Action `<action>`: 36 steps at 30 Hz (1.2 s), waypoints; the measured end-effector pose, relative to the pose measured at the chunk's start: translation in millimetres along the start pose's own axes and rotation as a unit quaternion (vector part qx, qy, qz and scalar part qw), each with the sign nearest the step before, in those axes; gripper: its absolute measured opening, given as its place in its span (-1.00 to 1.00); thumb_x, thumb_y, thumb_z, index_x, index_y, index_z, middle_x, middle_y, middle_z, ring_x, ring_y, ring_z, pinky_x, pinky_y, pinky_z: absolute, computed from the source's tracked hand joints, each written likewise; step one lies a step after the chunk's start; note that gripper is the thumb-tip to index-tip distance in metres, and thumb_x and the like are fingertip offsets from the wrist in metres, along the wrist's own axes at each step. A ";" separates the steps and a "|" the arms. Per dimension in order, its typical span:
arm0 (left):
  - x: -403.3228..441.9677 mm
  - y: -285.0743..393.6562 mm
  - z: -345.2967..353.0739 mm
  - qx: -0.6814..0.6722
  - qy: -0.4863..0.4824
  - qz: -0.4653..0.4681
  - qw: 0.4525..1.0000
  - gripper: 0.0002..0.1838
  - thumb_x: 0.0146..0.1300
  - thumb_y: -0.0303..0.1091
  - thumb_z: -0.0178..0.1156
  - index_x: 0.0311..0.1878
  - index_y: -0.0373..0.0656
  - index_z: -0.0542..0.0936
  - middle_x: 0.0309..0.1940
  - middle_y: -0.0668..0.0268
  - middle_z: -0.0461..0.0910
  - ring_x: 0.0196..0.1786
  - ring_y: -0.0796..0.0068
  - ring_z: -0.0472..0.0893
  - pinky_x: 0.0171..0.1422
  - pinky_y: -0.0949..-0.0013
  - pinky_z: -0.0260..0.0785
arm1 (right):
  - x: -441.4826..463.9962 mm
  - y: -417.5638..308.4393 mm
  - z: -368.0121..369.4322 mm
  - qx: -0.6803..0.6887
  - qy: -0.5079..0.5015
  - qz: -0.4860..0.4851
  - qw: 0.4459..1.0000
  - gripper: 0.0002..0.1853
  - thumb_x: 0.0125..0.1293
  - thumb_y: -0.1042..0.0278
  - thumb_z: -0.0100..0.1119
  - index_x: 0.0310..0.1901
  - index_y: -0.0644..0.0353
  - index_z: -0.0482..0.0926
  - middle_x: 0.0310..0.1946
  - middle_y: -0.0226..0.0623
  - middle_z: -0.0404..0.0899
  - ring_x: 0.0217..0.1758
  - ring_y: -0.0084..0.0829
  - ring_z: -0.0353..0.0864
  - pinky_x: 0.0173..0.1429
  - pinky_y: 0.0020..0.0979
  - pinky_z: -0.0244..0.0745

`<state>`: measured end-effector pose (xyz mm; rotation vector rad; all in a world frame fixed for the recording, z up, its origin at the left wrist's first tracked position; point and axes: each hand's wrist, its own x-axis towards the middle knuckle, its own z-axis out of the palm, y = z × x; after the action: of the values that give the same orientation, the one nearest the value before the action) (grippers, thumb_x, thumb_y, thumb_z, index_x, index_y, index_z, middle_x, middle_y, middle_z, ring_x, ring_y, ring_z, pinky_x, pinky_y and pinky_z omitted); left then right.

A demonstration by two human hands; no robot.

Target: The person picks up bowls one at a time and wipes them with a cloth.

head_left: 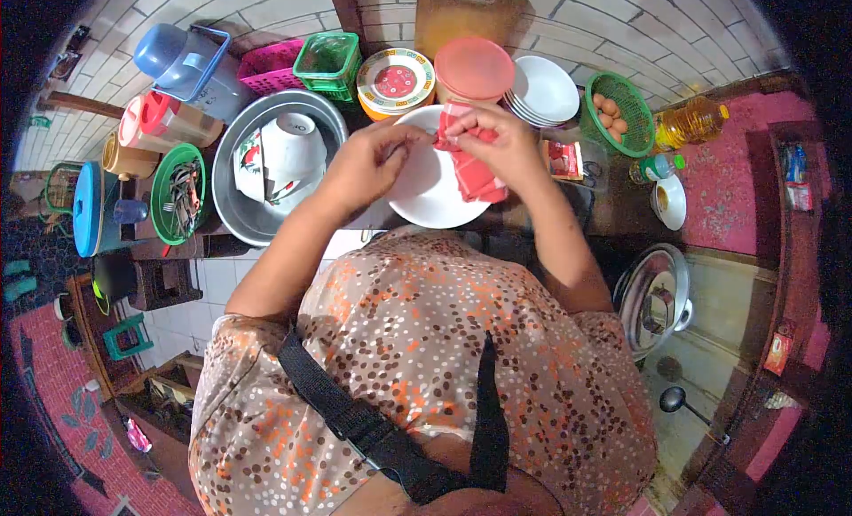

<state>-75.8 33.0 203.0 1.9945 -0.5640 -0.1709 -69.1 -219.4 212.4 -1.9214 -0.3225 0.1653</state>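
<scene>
Over a white bowl (413, 192), a red piece with pale lines (479, 174) hangs from my fingers; I cannot tell whether it is cloth or a strip of sachets. My right hand (499, 143) pinches its upper part between thumb and fingertips. From the other side, my left hand (373, 165) reaches in with its thumb and forefinger drawn together at the upper left edge of the red piece. The lower end of the piece lies across the right rim of the bowl and hides part of it.
Left stands a metal basin (232, 210) with bowls, and a green basket (158, 207) of cutlery. Behind are plates (395, 63), a red-lidded tub (473, 68) and white bowls (545, 88). Right are eggs (611, 121), an oil bottle (697, 126) and a red packet (563, 159).
</scene>
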 end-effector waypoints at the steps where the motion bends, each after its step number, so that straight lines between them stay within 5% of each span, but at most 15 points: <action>1: 7.7 -1.9 1.1 -0.061 -0.011 0.027 0.998 -0.71 0.38 -0.60 0.15 0.09 -0.15 0.70 0.02 0.08 0.73 0.11 0.12 0.73 0.23 0.22 0.54 | 5.2 -9.7 -7.0 -0.030 -0.039 -0.012 0.999 -0.89 0.28 0.52 0.43 -0.16 0.21 0.79 0.13 -0.21 0.74 0.17 -0.39 0.70 0.31 -0.34 0.54; 4: 12.0 -5.1 11.8 -0.030 -0.027 -0.006 0.999 -0.76 0.37 -0.61 0.13 0.00 -0.18 0.69 -0.05 0.10 0.75 0.04 0.14 0.76 0.19 0.20 0.55 | 8.6 -2.9 -5.7 -0.049 -0.087 -0.076 0.992 -0.87 0.26 0.52 0.43 -0.16 0.20 0.79 0.13 -0.21 0.74 0.21 -0.35 0.70 0.33 -0.33 0.54; 5: 4.4 -3.4 14.5 0.011 -0.029 -0.015 0.999 -0.77 0.35 -0.73 0.03 -0.08 -0.29 0.64 -0.09 0.20 0.72 0.06 0.38 0.69 0.31 0.32 0.46 | 7.9 5.2 -2.1 -0.038 -0.097 -0.128 0.986 -0.86 0.25 0.52 0.43 -0.15 0.20 0.79 0.12 -0.22 0.75 0.23 -0.33 0.70 0.35 -0.32 0.54; 10: -25.9 -18.6 25.5 -0.045 -0.030 -0.010 0.998 -0.71 0.34 -0.77 -0.03 -0.06 -0.29 0.63 -0.05 0.17 0.72 0.14 0.36 0.68 0.36 0.31 0.45 | -26.8 29.4 24.1 -0.055 -0.044 -0.100 0.993 -0.84 0.23 0.55 0.43 -0.15 0.19 0.78 0.06 -0.23 0.76 0.20 -0.32 0.72 0.33 -0.32 0.55; 12: -31.1 -28.8 26.5 -0.043 -0.019 -0.055 0.997 -0.66 0.34 -0.78 -0.05 0.04 -0.30 0.61 0.02 0.18 0.71 0.22 0.38 0.65 0.43 0.32 0.39 | -41.0 31.8 37.9 -0.007 0.080 -0.043 0.996 -0.87 0.26 0.48 0.45 -0.15 0.17 0.76 -0.02 -0.21 0.74 0.09 -0.32 0.74 0.22 -0.33 0.58; 15: -34.8 -30.1 38.4 -0.090 0.069 -0.047 0.992 -0.64 0.37 -0.72 0.00 0.10 -0.22 0.65 -0.01 0.09 0.75 0.07 0.33 0.74 0.25 0.34 0.49 | -52.0 44.2 50.8 0.012 0.132 -0.018 0.991 -0.90 0.30 0.50 0.44 -0.16 0.21 0.75 -0.07 -0.27 0.73 0.05 -0.41 0.71 0.21 -0.38 0.55; 19: -4.6 -16.1 39.3 -0.107 0.079 -0.029 0.991 -0.58 0.47 -0.66 0.01 0.29 -0.17 0.63 0.08 0.04 0.74 0.12 0.43 0.71 0.30 0.36 0.47 | -34.9 51.1 38.9 0.023 0.172 -0.039 0.984 -0.91 0.33 0.52 0.43 -0.16 0.24 0.75 -0.10 -0.34 0.73 0.04 -0.51 0.67 0.20 -0.41 0.52; 22: 28.5 -13.0 39.9 -0.098 0.080 0.001 0.992 -0.59 0.50 -0.64 0.02 0.31 -0.16 0.62 0.05 0.04 0.74 0.11 0.45 0.71 0.30 0.37 0.47 | -14.5 40.5 5.7 0.005 0.164 -0.029 0.986 -0.90 0.33 0.54 0.41 -0.14 0.25 0.76 -0.07 -0.33 0.73 0.07 -0.48 0.67 0.24 -0.41 0.52; 23: 39.6 -14.7 42.0 -0.092 0.080 -0.012 0.993 -0.59 0.51 -0.66 0.01 0.31 -0.18 0.62 0.07 0.11 0.75 0.15 0.50 0.68 0.34 0.39 0.44 | -7.4 42.7 -6.1 -0.024 0.172 -0.070 0.982 -0.88 0.29 0.52 0.43 -0.14 0.21 0.78 0.11 -0.14 0.75 0.23 -0.32 0.70 0.32 -0.32 0.53; 28: 81.1 4.1 63.4 -0.154 0.079 0.034 0.984 -0.61 0.53 -0.65 -0.01 0.32 -0.27 0.60 0.22 0.22 0.69 0.29 0.51 0.60 0.46 0.40 0.35 | -0.8 36.8 -54.3 -0.002 0.168 -0.039 0.985 -0.87 0.34 0.48 0.41 -0.10 0.23 0.77 0.13 -0.12 0.75 0.20 -0.35 0.71 0.30 -0.33 0.55; 30: 89.5 6.4 72.6 -0.209 0.116 0.016 0.971 -0.62 0.54 -0.64 -0.02 0.34 -0.30 0.57 0.25 0.18 0.67 0.32 0.46 0.59 0.48 0.38 0.34 | -6.3 39.7 -58.1 0.103 0.215 0.050 0.970 -0.86 0.36 0.48 0.40 -0.08 0.23 0.76 0.15 -0.11 0.74 0.21 -0.37 0.70 0.31 -0.34 0.55; 34: 103.8 7.9 103.2 -0.243 0.153 0.029 0.957 -0.60 0.55 -0.63 -0.04 0.37 -0.31 0.52 0.26 0.14 0.65 0.36 0.39 0.57 0.53 0.33 0.30 | -15.7 65.2 -52.2 0.117 0.351 0.019 0.929 -0.88 0.38 0.46 0.38 -0.10 0.25 0.74 0.10 -0.16 0.75 0.22 -0.40 0.68 0.31 -0.35 0.54; 36: 109.8 11.8 115.8 -0.239 0.164 0.036 0.957 -0.60 0.55 -0.63 -0.05 0.37 -0.30 0.51 0.27 0.13 0.63 0.37 0.36 0.56 0.54 0.31 0.30 | -23.2 67.5 -59.3 0.129 0.342 0.038 0.930 -0.88 0.39 0.46 0.36 -0.10 0.24 0.74 0.27 -0.09 0.68 0.31 -0.36 0.64 0.35 -0.33 0.51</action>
<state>-23.9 -115.0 171.1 1.4875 -0.3384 0.0662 -65.6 -302.0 170.3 -1.6113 0.2348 -0.3940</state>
